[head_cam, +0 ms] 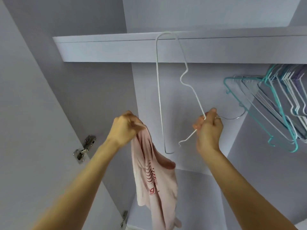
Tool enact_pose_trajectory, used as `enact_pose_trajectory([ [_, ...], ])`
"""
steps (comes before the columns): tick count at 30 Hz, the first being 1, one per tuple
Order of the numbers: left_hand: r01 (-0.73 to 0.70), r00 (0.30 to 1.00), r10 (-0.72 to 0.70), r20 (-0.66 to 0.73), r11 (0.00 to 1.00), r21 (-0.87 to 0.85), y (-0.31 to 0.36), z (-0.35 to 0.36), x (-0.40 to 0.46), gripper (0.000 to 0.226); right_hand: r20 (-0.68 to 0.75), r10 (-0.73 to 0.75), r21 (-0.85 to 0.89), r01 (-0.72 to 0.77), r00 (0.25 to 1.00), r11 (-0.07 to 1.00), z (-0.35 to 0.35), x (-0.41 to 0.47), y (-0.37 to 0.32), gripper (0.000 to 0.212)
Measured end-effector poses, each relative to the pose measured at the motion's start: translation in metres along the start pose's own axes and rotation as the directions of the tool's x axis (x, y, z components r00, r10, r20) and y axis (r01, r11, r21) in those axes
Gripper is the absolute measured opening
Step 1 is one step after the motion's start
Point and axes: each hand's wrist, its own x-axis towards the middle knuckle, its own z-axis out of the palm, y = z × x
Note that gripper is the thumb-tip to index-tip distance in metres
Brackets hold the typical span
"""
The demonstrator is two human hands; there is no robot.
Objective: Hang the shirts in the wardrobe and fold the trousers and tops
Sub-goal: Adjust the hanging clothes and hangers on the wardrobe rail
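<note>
My right hand (208, 128) grips white hanger (192, 90), long axis near-vertical; left hand (127, 128) clutches pink shirt (154, 176) hanging just left of it.

A pale lilac shelf board (106, 50) runs across the upper part of the view, seen from below. At the left stands an open door panel (25, 113) in the same lilac. A metal hinge (84, 149) is fixed to its inner edge, and a second hinge (124, 219) sits lower down, near the bottom edge of the view. The flat lilac back panel (174, 100) fills the middle below the shelf board.
</note>
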Motion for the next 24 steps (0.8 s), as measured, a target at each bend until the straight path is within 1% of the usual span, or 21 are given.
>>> enact_pose_trajectory([
  [2, 0.012, 0.993, -0.018, 0.119, 0.998, 0.054, -0.005, 0.020, -0.006, 0.007, 0.014, 0.022, 0.090, -0.023, 1.000, 0.996, 0.014, 0.005, -0.014, 0.040],
  [4, 0.035, 0.987, -0.046, 0.154, 0.997, 0.070, -0.010, 0.035, -0.011, 0.008, 0.004, 0.066, 0.134, -0.066, 0.998, 0.989, 0.020, 0.005, -0.017, 0.041],
  [7, 0.045, 0.989, -0.054, 0.136, 0.997, 0.068, -0.011, 0.041, -0.008, 0.008, -0.025, 0.117, 0.173, -0.111, 0.993, 0.979, 0.018, 0.007, -0.014, 0.042],
  [9, 0.014, 0.994, -0.021, 0.111, 0.998, 0.058, -0.009, 0.038, -0.004, 0.009, -0.035, 0.143, 0.179, -0.135, 0.989, 0.975, 0.014, 0.010, -0.009, 0.042],
  [14, -0.021, 1.000, 0.022, 0.013, 0.999, -0.027, -0.001, 0.029, 0.003, 0.011, -0.067, 0.210, 0.096, -0.203, 0.975, 0.974, 0.005, 0.004, 0.014, 0.041],
  [15, -0.025, 1.000, 0.025, -0.002, 0.999, -0.034, -0.001, 0.028, 0.004, 0.010, -0.076, 0.201, 0.096, -0.194, 0.977, 0.976, 0.005, 0.004, 0.014, 0.040],
  [17, -0.014, 1.000, 0.014, -0.001, 1.000, 0.013, -0.005, 0.026, 0.006, 0.007, -0.092, 0.148, 0.120, -0.136, 0.985, 0.983, 0.007, 0.009, 0.003, 0.040],
  [20, 0.052, 0.998, -0.057, 0.040, 0.993, 0.108, -0.016, 0.027, 0.003, 0.006, -0.074, 0.100, 0.185, -0.085, 0.992, 0.979, 0.011, 0.019, -0.019, 0.042],
  [22, 0.060, 0.996, -0.066, 0.056, 0.994, 0.094, -0.017, 0.031, -0.004, 0.007, -0.050, 0.104, 0.213, -0.091, 0.993, 0.973, 0.014, 0.020, -0.019, 0.042],
  [24, 0.035, 0.998, -0.036, 0.042, 0.999, 0.028, -0.012, 0.034, -0.007, 0.009, -0.054, 0.122, 0.116, -0.115, 0.991, 0.987, 0.017, 0.011, -0.001, 0.042],
])
